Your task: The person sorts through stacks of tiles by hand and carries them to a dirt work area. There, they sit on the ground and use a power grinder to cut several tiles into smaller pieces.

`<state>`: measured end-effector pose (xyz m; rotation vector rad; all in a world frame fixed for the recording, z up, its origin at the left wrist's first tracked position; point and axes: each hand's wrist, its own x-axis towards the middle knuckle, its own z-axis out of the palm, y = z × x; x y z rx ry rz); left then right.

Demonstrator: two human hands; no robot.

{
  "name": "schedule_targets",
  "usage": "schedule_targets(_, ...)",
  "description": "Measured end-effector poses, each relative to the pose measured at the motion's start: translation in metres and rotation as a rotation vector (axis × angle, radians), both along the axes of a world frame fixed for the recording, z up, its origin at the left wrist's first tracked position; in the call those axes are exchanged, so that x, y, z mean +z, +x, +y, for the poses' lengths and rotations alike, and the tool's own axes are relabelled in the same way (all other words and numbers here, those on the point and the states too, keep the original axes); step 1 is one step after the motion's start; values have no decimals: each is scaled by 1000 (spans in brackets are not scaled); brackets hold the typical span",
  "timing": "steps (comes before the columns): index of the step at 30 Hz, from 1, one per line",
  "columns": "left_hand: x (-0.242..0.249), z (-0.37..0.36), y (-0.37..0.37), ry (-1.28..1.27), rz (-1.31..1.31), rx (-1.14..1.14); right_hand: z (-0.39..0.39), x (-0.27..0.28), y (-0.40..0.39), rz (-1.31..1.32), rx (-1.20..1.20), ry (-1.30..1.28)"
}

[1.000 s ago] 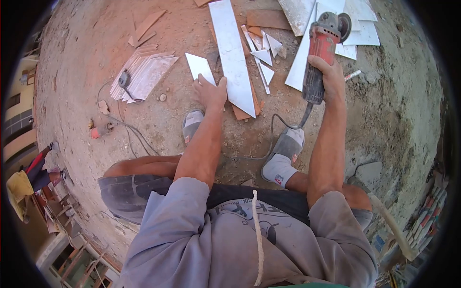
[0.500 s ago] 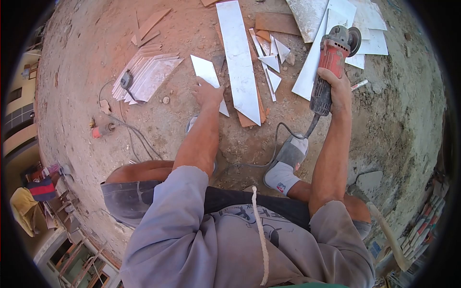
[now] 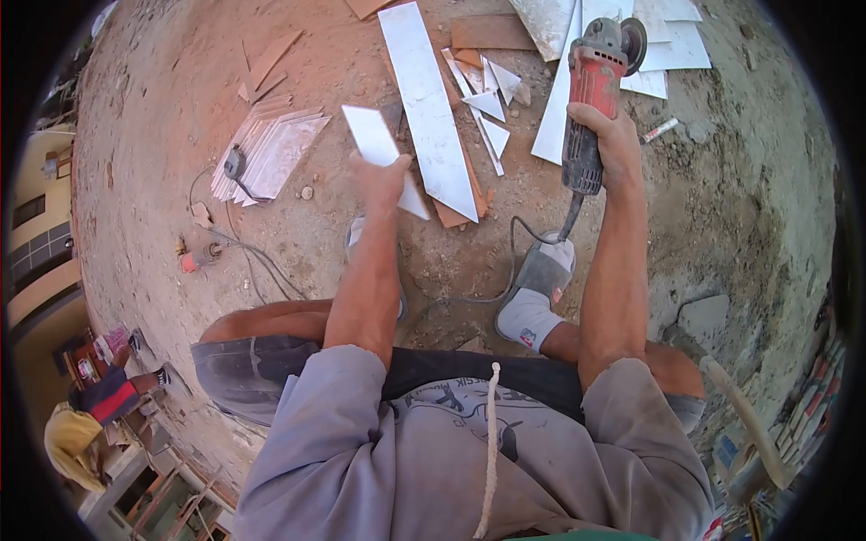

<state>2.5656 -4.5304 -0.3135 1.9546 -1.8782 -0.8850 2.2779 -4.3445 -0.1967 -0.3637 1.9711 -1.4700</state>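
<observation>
My left hand (image 3: 380,180) grips a narrow white tile piece (image 3: 372,135) with slanted ends, its thumb on the right edge and its fingers at the left. Wrapped round the dark rear body of a red and black angle grinder (image 3: 594,90) is my right hand (image 3: 616,144). The grinder's disc (image 3: 634,45) points away from me, and its cord runs down past my foot. Between the hands a long white tile strip (image 3: 428,117) lies on the ground over brown pieces, with small white triangular offcuts (image 3: 487,104) beside it.
A stack of cut tiles (image 3: 280,153) lies at the left with a dark round tool on it. Below it is a second red tool (image 3: 200,258) with a cable. Large white tiles (image 3: 677,50) are at the upper right, a hoe (image 3: 740,415) at the lower right. Another person (image 3: 99,401) is at the far left.
My left hand has tilted the narrow tile piece and raised it a little from the ground. The grinder has shifted slightly up and left in view. The other person shows more fully.
</observation>
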Motion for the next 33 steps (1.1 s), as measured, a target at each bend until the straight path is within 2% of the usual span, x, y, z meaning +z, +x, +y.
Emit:
schedule_targets(1, 2, 7, -11, -95, 57, -28, 1, 0, 0, -16, 1, -25)
schedule_targets(5, 26, 36, -64, -119, 28, -95, 6, 6, 1, 44, 10, -23)
schedule_targets(9, 26, 51, -90, 6, -96, -134, 10, -1, -1, 42, -5, -65)
schedule_targets(18, 13, 67, -95, 26, -170, -143, 18, -15, -7, 34, -43, -55)
schedule_targets(20, 5, 67, -96, -48, -180, -121, 19, -19, -5, 30, -38, -73)
schedule_targets(27, -4, 70, -86, -39, -173, -189, 21, -23, -5, 42, -33, -67)
schedule_targets(29, -8, 73, -84, -124, -199, -218, 20, -20, -5, 40, -35, -63)
schedule_targets(33, -10, 73, -82, -116, -228, -234, 21, -6, 2, -36, -40, -78)
